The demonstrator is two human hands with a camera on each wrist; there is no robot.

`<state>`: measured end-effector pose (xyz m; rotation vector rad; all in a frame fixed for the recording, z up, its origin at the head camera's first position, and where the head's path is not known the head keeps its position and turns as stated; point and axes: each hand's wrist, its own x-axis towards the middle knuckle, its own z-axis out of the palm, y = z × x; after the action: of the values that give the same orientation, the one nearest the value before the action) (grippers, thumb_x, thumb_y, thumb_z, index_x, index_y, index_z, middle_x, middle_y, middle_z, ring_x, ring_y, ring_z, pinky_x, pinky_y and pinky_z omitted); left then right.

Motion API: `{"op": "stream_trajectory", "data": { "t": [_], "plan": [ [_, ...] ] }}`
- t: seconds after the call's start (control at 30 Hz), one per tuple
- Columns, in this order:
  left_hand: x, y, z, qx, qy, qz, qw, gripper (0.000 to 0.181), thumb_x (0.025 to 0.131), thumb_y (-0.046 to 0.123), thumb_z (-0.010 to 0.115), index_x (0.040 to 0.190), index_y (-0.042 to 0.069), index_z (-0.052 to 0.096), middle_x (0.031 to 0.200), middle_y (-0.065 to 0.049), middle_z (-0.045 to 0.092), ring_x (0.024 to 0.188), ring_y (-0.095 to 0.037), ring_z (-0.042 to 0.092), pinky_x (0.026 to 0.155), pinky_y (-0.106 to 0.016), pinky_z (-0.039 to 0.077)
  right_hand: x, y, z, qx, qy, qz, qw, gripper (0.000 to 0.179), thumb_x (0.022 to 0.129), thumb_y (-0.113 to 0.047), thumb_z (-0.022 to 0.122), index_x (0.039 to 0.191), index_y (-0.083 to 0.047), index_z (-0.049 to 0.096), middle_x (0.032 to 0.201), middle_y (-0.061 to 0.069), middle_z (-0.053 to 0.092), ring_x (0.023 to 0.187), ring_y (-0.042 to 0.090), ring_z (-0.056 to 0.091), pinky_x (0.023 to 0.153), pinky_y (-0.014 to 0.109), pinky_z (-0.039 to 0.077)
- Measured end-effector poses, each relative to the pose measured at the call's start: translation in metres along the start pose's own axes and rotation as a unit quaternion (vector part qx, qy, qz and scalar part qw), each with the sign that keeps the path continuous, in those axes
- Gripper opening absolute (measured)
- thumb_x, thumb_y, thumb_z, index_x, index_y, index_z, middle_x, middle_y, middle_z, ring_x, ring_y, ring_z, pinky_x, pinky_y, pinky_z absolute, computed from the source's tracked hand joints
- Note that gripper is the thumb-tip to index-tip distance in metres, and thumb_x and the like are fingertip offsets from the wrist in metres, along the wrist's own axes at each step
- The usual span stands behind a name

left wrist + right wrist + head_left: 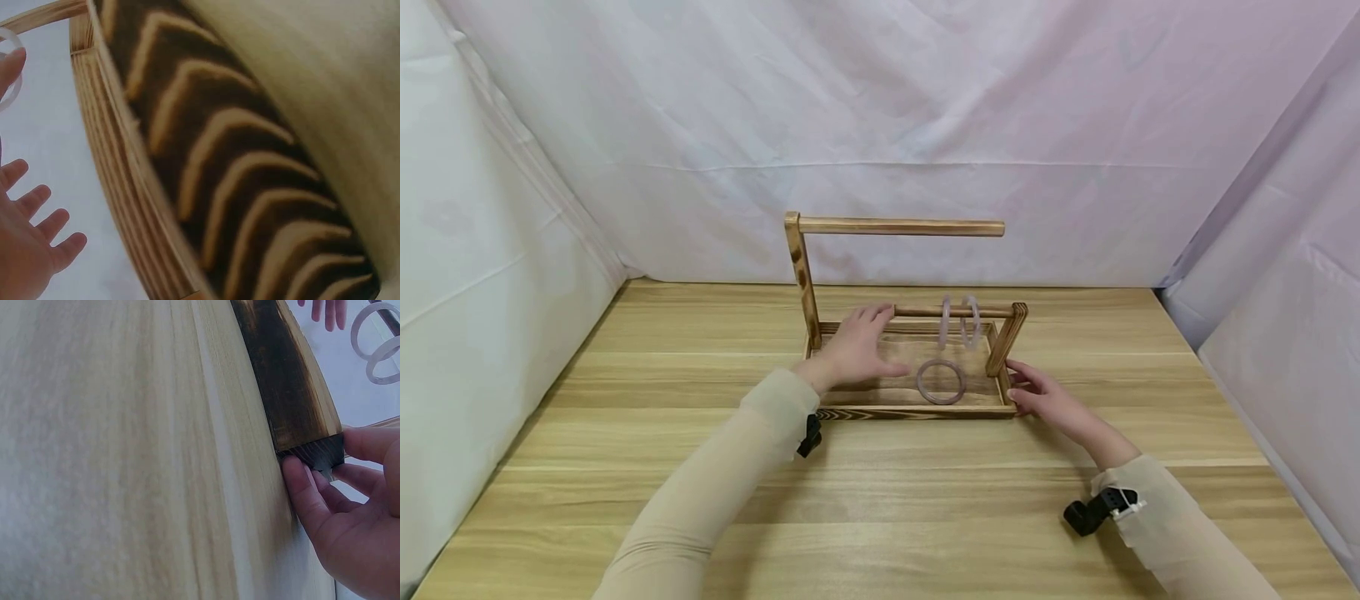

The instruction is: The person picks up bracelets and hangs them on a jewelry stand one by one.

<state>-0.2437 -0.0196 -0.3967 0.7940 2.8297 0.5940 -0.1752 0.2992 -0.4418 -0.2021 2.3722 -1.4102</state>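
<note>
A wooden display rack (917, 413) has a shallow tray base, a high bar (901, 227) on a left post and a lower bar (917, 311) on a right post. Two pale translucent bangles (944, 325) hang from the lower bar near its right end. A third bangle (942, 402) lies flat on the tray floor. My left hand (857, 350) is over the tray's left part, fingers spread, by the lower bar's left end; nothing is in it. At the tray's right end, my right hand (1041, 396) grips the front corner between thumb and fingers (369, 444).
The rack stands on a light wood-grain table (925, 517), towards its back edge. White cloth (887, 100) hangs behind and on both sides. A small black camera (1097, 510) is strapped to the right wrist, another (809, 435) to the left.
</note>
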Motion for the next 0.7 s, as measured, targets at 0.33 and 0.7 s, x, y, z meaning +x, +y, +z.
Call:
{"op": "stream_trajectory", "data": {
  "t": [0.33, 0.7],
  "plan": [
    [0.003, 0.005, 0.017, -0.013, -0.025, 0.022, 0.9994, 0.094, 0.074, 0.054, 0.071, 0.147, 0.015, 0.028, 0.152, -0.011, 0.028, 0.139, -0.033, 0.026, 0.114, -0.051, 0.022, 0.0, -0.001, 0.001, -0.002, 0.001, -0.001, 1.0, 0.063, 0.096, -0.012, 0.047, 0.146, 0.009, 0.014, 0.133, 0.037, 0.036, 0.089, 0.013, 0.059, 0.072, 0.026, 0.052],
    [0.007, 0.015, 0.03, 0.016, -0.043, 0.037, 0.9983, 0.095, 0.073, 0.057, 0.071, 0.148, 0.019, 0.027, 0.151, -0.008, 0.029, 0.138, -0.029, 0.029, 0.112, -0.049, 0.028, 0.001, 0.002, 0.0, 0.007, 0.003, 0.0, 1.0, 0.062, 0.096, -0.009, 0.047, 0.146, 0.009, 0.014, 0.133, 0.037, 0.036, 0.089, 0.015, 0.058, 0.073, 0.025, 0.052]
  ]
}}
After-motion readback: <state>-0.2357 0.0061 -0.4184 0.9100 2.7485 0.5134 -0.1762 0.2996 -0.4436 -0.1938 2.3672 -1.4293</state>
